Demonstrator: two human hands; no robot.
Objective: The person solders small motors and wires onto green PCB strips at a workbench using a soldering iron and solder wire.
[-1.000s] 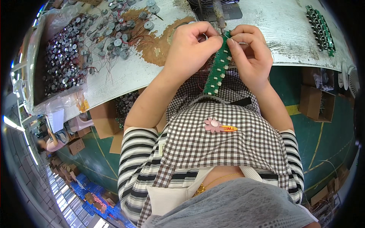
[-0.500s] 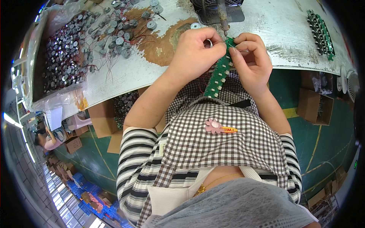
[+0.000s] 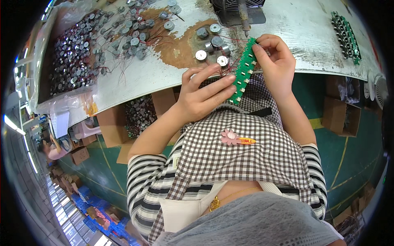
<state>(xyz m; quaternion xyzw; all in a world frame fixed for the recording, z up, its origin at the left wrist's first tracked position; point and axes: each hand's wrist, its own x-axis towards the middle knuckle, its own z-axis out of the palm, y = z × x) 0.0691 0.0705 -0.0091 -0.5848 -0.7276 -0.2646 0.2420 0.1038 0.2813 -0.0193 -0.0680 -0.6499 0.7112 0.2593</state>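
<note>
A long green circuit board (image 3: 245, 69) with a row of small white connectors slants from the table edge toward my apron. My right hand (image 3: 276, 61) is closed at its upper end, thumb and fingers pinched by the corner; a thin wire shows near the fingertips. My left hand (image 3: 205, 91) has its fingers stretched out, two fingertips touching the board's left edge; its thumb is hidden. Just beyond those fingers lie several small round motors (image 3: 216, 41) with red wires. A soldering iron (image 3: 243, 18) points down, its tip just above the board's top end.
A plastic-lined tray (image 3: 41, 78) full of motors stands at the left, with more loose motors (image 3: 135, 41) beside it. Finished-looking green boards (image 3: 345, 39) lie stacked at the right. A black fan (image 3: 223, 16) sits behind the iron. Cardboard boxes (image 3: 340, 115) stand below the table.
My left hand has let go of the board's upper end and drawn back down and left, fingers spreading. Motors it covered are now visible. The board has shifted slightly right.
</note>
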